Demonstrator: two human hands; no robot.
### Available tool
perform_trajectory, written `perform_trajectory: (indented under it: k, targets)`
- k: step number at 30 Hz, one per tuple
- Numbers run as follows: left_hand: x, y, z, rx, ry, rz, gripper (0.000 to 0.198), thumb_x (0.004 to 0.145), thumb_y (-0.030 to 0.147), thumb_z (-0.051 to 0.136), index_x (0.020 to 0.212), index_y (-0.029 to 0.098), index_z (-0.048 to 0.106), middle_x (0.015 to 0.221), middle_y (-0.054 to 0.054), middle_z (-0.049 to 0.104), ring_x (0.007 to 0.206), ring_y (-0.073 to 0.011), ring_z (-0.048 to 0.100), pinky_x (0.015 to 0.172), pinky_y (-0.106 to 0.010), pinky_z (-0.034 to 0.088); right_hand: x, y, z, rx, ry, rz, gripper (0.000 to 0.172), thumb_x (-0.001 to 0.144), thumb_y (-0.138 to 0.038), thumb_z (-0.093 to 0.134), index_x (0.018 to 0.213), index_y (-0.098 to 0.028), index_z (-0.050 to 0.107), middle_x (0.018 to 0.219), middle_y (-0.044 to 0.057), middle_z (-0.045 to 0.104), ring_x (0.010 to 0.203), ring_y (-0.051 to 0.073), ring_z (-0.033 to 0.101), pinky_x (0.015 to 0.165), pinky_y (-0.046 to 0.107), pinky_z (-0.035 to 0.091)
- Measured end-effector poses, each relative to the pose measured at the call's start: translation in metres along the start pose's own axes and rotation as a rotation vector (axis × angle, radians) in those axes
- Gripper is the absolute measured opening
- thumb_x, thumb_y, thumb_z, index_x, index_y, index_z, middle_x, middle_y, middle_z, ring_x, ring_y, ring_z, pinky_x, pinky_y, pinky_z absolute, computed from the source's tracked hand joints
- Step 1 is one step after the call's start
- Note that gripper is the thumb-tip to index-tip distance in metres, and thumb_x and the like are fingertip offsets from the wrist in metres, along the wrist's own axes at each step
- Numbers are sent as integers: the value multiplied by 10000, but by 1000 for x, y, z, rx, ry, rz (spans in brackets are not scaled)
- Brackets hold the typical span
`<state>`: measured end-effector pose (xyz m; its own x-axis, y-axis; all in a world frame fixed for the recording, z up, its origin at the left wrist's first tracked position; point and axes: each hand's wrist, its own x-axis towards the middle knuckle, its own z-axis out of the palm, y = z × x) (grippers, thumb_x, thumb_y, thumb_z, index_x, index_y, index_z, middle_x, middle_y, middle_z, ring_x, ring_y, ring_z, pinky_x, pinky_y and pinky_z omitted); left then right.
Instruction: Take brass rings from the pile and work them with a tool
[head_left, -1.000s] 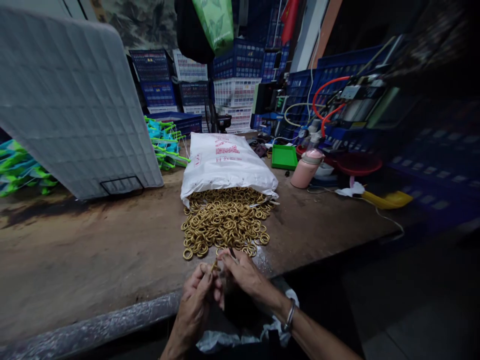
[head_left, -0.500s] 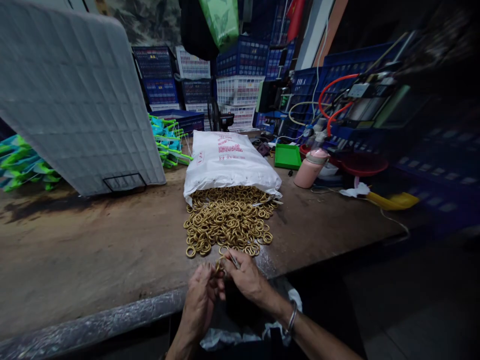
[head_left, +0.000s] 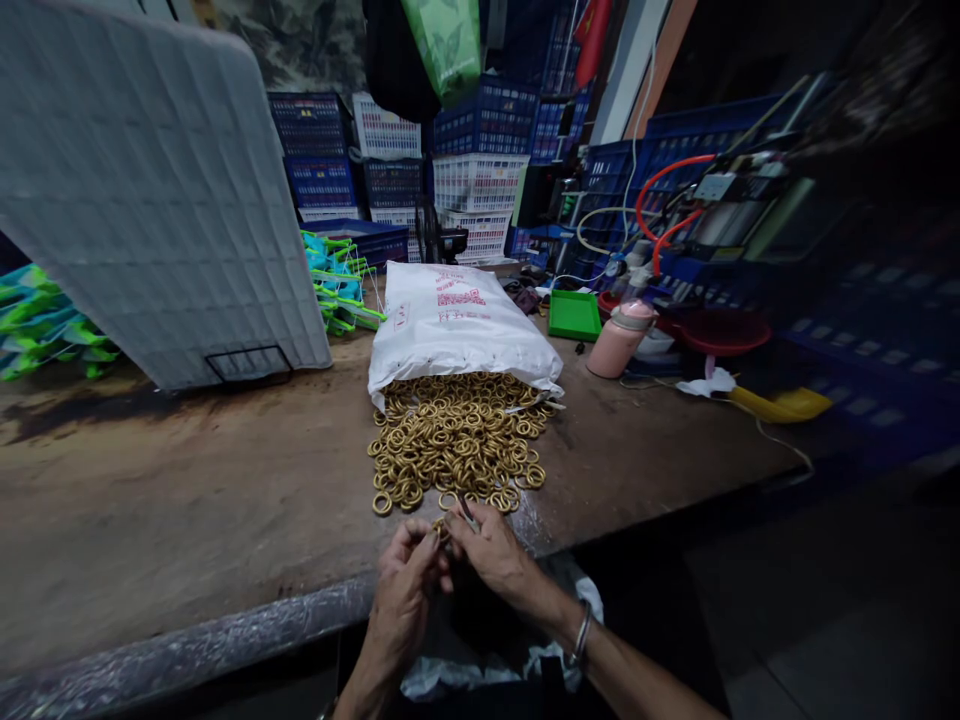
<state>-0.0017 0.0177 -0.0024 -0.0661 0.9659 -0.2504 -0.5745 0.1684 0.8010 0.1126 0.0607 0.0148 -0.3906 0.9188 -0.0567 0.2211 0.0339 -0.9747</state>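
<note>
My left hand point(head_left: 405, 590) and my right hand point(head_left: 491, 555) meet at the near edge of the workbench point(head_left: 187, 500), fingers pinched together around a small gold ring point(head_left: 439, 527). A thin dark tool point(head_left: 466, 514) sticks up from my right fingers. Just beyond my fingertips lies a heap of gold rings point(head_left: 454, 445), spilling out of a white sack point(head_left: 457, 320) with red print. A metal bangle point(head_left: 579, 636) circles my right wrist.
A grey quilted panel point(head_left: 142, 190) leans at the left, with green and blue clips point(head_left: 337, 285) behind it. A green tray point(head_left: 574, 315), pink bottle point(head_left: 619, 340), red bowl point(head_left: 724, 330) and yellow scoop point(head_left: 784, 403) stand at the right. Blue and white crates point(head_left: 472, 170) stack at the back.
My hands have shifted slightly forward toward the ring heap and stay pinched together on the ring; the camera view drifted a little.
</note>
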Motion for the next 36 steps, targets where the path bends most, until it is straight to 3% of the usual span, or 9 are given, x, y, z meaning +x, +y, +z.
perform_trajectory:
  k: [6, 10, 14, 18, 21, 26, 31, 36]
  targets:
    - [2, 4, 2, 6, 54, -13, 236, 640, 275, 674, 763, 176, 498, 531, 59, 524, 439, -72, 466, 395, -177, 391, 2, 1, -1, -131, 34, -44, 349, 809, -420, 404, 564, -173, 410, 525, -48, 370, 508, 82, 341, 482, 206, 269]
    - [3, 10, 0, -53, 17, -92, 228, 623, 225, 679, 774, 164, 521, 551, 68, 493, 414, -53, 434, 371, -167, 358, 5, 0, -3, -234, -10, -108, 355, 805, -414, 426, 551, -167, 401, 533, -54, 342, 513, 75, 314, 475, 201, 237]
    - [5, 11, -1, -210, 52, -275, 242, 571, 158, 708, 746, 143, 542, 592, 67, 499, 407, -24, 429, 366, -142, 330, 4, -3, -4, -277, 37, -79, 228, 785, -353, 470, 663, -160, 480, 583, -50, 421, 550, 78, 373, 500, 190, 267]
    - [7, 10, 1, -289, 91, -325, 219, 584, 140, 699, 756, 111, 565, 579, 60, 495, 400, -10, 409, 358, -126, 318, 1, -1, -4, -227, -31, -90, 182, 773, -330, 498, 847, -169, 537, 681, -35, 519, 605, 86, 440, 551, 185, 324]
    - [6, 7, 3, -308, 93, -351, 214, 601, 143, 688, 771, 109, 563, 551, 66, 476, 388, -8, 395, 355, -123, 306, 3, 3, -4, -238, -41, -105, 153, 779, -300, 483, 800, -164, 550, 670, -28, 532, 606, 90, 451, 554, 187, 333]
    - [1, 7, 8, -244, 61, -333, 197, 627, 223, 676, 720, 138, 524, 543, 53, 493, 379, -18, 390, 351, -133, 277, 6, 0, -7, -254, 1, -135, 193, 812, -308, 424, 809, -160, 548, 688, -13, 545, 628, 99, 472, 584, 198, 354]
    - [1, 9, 12, -174, 110, -304, 295, 556, 307, 716, 638, 151, 479, 450, 94, 400, 342, -11, 319, 337, -132, 223, 2, -4, -8, -316, -102, -186, 257, 830, -377, 411, 837, -174, 569, 684, -20, 545, 616, 95, 466, 574, 191, 339]
    - [2, 5, 8, -101, 120, -259, 337, 557, 392, 700, 640, 155, 475, 434, 103, 365, 336, -9, 270, 328, -133, 186, 1, -1, -5, -428, -90, -210, 221, 819, -354, 436, 793, -176, 566, 641, -28, 507, 579, 90, 437, 556, 188, 316]
